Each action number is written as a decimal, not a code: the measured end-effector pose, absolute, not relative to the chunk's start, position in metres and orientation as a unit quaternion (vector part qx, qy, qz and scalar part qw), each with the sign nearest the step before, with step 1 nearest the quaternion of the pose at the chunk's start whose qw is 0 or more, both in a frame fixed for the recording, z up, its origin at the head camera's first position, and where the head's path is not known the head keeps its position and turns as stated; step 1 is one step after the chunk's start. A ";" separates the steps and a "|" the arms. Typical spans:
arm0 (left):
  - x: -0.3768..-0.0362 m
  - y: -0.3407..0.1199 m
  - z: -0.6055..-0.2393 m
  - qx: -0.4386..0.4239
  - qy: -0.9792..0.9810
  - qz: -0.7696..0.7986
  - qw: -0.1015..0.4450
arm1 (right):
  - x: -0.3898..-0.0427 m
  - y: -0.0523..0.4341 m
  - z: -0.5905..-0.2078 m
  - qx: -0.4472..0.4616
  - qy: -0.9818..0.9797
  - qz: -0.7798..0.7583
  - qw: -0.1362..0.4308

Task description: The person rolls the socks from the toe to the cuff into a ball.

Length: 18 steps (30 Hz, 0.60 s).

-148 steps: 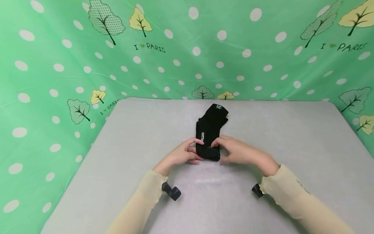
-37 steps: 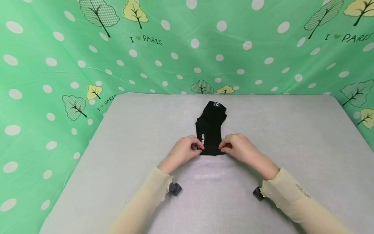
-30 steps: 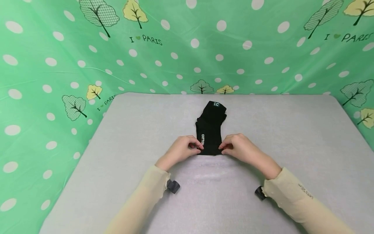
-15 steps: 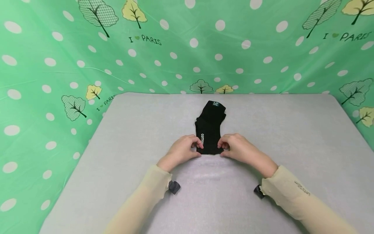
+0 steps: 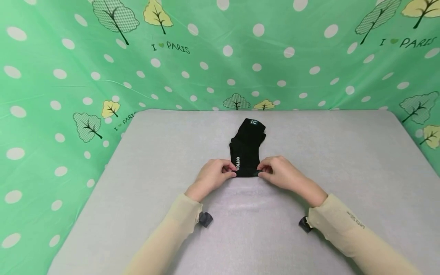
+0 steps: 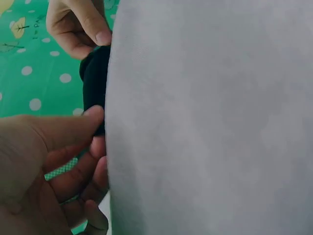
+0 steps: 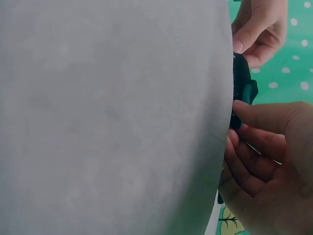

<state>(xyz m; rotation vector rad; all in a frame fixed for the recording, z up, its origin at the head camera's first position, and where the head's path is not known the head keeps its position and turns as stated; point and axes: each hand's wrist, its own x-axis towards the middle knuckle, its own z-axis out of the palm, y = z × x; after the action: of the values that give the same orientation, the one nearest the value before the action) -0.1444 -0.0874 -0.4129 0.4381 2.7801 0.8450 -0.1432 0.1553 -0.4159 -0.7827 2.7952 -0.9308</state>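
Note:
Black socks (image 5: 248, 147), apparently two laid one on the other, lie flat on the grey table, cuff end away from me. White "LC" lettering marks the cuff and "COTTON" runs along the left side. At the near end, my left hand (image 5: 213, 173) pinches the left corner between thumb and fingers. My right hand (image 5: 280, 172) pinches the right corner in the same way. The near edge looks slightly turned up between them. Both wrist views show the thumbs on the dark fabric (image 6: 95, 81), with the rest of the socks mostly hidden.
The grey table (image 5: 165, 152) extends around the socks on all sides. Behind it and to the left hangs a green polka-dot cloth (image 5: 206, 49) printed with trees. A dark wrist-worn device (image 5: 205, 219) sticks out below the left cuff, another (image 5: 304, 224) below the right.
The socks' near edge has shifted slightly away from me, shortening them. Half a second ago both thumbs sat apart from the fingertips at that edge; now they close on the corners.

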 end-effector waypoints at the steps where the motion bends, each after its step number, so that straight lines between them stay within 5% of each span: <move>1: -0.145 -0.087 -0.412 0.143 0.941 0.288 0.104 | -0.144 0.156 -0.416 -0.250 0.916 -0.308 0.052; 18: -0.155 -0.079 -0.407 0.083 0.954 0.262 0.120 | -0.164 0.150 -0.407 -0.193 0.924 -0.300 0.139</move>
<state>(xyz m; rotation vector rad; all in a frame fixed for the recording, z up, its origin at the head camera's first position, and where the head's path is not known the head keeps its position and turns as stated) -0.1549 -0.0792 -0.4066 0.2437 2.7880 0.7644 -0.1640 0.1499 -0.4071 -0.5574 2.6706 -0.8686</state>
